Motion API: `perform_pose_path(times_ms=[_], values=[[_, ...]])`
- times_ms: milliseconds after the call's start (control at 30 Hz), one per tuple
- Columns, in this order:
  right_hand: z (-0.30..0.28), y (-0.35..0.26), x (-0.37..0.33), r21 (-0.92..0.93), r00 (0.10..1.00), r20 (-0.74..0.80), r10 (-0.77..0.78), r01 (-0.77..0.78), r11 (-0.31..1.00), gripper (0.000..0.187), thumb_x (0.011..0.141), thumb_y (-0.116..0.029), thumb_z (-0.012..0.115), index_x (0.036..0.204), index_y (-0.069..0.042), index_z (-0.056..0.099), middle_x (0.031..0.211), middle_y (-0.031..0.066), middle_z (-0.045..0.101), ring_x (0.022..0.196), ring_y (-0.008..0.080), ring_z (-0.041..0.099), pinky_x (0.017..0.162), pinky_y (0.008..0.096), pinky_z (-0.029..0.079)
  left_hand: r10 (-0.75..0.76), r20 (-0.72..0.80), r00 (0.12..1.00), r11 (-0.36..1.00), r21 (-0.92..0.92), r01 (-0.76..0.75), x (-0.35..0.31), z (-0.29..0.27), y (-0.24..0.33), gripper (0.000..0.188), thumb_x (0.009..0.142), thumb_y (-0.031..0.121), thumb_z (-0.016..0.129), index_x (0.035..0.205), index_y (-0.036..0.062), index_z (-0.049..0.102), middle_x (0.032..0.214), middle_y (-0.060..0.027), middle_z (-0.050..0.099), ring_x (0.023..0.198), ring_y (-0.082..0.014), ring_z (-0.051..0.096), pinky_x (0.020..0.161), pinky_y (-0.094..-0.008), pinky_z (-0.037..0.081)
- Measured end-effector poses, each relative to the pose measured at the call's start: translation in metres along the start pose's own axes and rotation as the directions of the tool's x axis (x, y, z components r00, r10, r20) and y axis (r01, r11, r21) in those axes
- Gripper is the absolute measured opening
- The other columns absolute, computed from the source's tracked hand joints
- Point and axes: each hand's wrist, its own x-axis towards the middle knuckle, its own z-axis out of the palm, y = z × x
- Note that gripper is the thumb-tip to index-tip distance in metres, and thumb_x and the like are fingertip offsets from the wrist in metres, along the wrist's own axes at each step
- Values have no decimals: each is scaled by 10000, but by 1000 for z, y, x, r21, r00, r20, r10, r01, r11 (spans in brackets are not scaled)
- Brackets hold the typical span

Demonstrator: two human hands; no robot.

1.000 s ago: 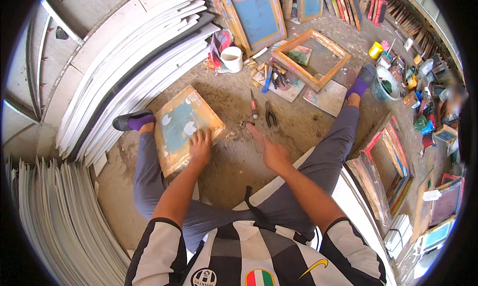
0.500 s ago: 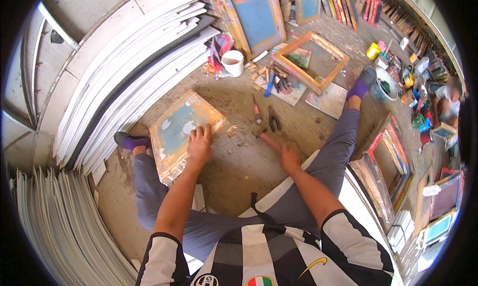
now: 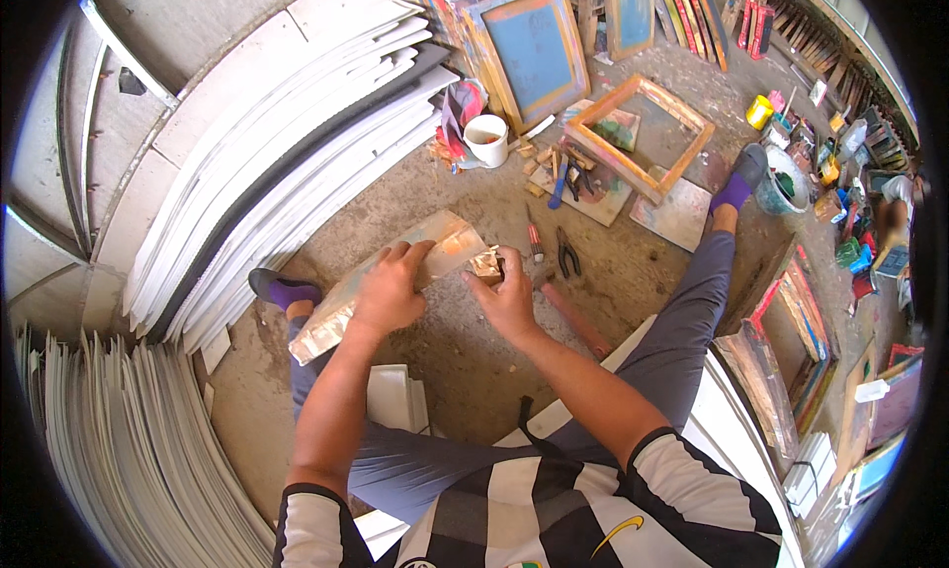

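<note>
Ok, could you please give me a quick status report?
Left hand holding tilted frame. Right hand pinching its corner. Pliers on floor nearby.

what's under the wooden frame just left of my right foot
Through the opening of the wooden frame, part of a paint-stained board and floor show; whatever its sides cover can't be seen.

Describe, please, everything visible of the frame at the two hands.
The frame is flat, rectangular, apparently wooden. Its greyish face is smeared orange toward the right; the near side looks shiny and wrinkled, like film or tape, and the right corner is ragged. It is tilted over the floor, its face foreshortened. The left hand grips the near edge; the right hand has its fingers at the ragged corner. Its underside is hidden.
</note>
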Motion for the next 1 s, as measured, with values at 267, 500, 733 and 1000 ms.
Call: perform_pose_path(times_ms=[267,500,733,1000], values=[[-24,-14,22,-287,970,1,-243,233,929,445,896,-294,730,1177,19,585,977,245,696,898,435,694,784,483,552,-71,-155,985,997,20,75,18,-40,-29,510,779,274,821,1257,188,666,1019,-119,732,956,-350,702,800,-457,565],[-52,38,10,-563,963,150,226,-105,820,455,922,-364,679,1168,5,577,1038,258,687,965,446,673,818,514,531,-5,-274,962,979,194,61,34,-32,-40,528,863,506,727,1217,124,642,975,-123,725,910,-350,706,746,-459,568],[-90,186,-38,-761,944,232,233,27,648,573,912,-330,687,1351,1,527,1311,252,589,1217,404,571,992,482,482,-37,-371,928,876,435,209,65,-23,-44,557,893,609,635,1090,89,612,871,-135,698,791,-319,701,683,-469,568],[-111,128,-55,-820,796,227,562,-155,551,686,907,-282,692,1466,20,434,1507,218,427,1358,391,456,1120,479,399,-203,-339,919,810,469,352,67,-60,-71,635,936,696,497,1034,76,592,819,-148,709,729,-295,730,617,-431,584]])
